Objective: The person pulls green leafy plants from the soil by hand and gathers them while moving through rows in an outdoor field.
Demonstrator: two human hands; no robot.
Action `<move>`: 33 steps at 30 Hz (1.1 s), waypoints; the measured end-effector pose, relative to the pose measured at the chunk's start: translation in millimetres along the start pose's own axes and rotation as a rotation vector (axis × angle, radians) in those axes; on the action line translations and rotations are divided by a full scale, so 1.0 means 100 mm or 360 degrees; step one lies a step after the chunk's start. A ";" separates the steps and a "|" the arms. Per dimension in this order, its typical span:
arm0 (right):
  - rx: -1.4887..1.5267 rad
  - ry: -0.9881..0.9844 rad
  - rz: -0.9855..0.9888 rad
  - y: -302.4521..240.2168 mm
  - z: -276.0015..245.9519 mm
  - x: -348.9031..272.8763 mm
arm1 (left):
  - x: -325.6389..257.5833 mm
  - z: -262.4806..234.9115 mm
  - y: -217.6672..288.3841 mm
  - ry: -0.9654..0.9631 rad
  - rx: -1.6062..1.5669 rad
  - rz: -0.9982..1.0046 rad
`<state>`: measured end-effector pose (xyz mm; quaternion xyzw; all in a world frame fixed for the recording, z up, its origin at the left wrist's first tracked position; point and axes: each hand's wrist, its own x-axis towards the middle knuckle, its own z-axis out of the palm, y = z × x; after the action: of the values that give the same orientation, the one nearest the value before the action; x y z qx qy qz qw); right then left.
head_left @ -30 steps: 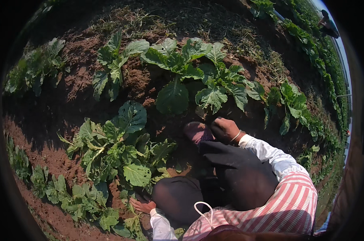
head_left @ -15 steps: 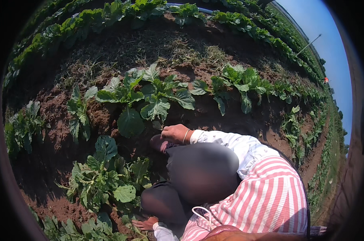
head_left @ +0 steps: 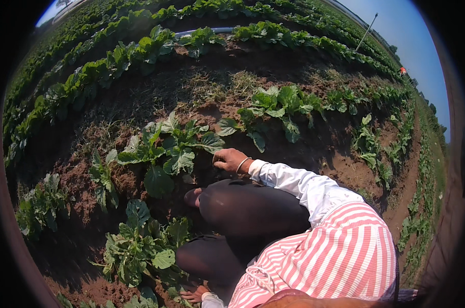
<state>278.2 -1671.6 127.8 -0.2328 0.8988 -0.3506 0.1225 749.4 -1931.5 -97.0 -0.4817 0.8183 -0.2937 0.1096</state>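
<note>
My right hand (head_left: 231,159) is bent over the soil by the right-hand leaves of a broad-leaved green plant (head_left: 180,160). Its fingers are curled together, and whatever lies between them is too small or hidden to make out. A small pale leaf (head_left: 189,179) lies low near that plant, apart from the hand. Down at the lower edge, my left hand (head_left: 195,294) rests with fingers stretched out beside a bushy leafy clump (head_left: 132,251). Part of it is hidden by my knee and sleeve.
My bent knees (head_left: 242,208) in dark trousers fill the middle. More leafy plants (head_left: 283,105) continue the row to the right. Dry cut weeds (head_left: 206,87) cover soil beyond, before a pale pipe (head_left: 204,32) among farther rows. A pole (head_left: 367,32) stands far right.
My right hand has moved away from the small low leaf, up and to the right. My left hand stays low by the clump. The whole view has shifted, showing more far rows.
</note>
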 end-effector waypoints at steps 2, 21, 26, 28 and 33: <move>-0.0222 0.0021 0.0065 0.12 -0.06 -0.14 | 0.02 -0.03 0.01 0.0112 -0.0167 -0.0007; -0.0371 0.0699 0.1698 2.24 -0.82 -0.22 | 0.18 -0.15 0.30 -0.0314 -0.0194 0.0153; -0.0744 0.0919 0.1815 3.29 -1.01 0.23 | 0.24 -0.36 0.52 -0.0343 -0.0178 0.0178; -0.0711 0.0914 0.1769 3.47 -1.06 0.36 | 0.24 -0.39 0.54 -0.0371 -0.0173 0.0185; -0.0585 0.1017 0.1624 3.41 -1.21 0.32 | 0.20 -0.38 0.51 -0.0476 -0.0185 0.0149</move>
<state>90.3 -1398.2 -20.6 0.3243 0.9346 -0.1400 -0.0422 684.2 -1915.9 -94.1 -0.4869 0.8301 -0.1654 0.2157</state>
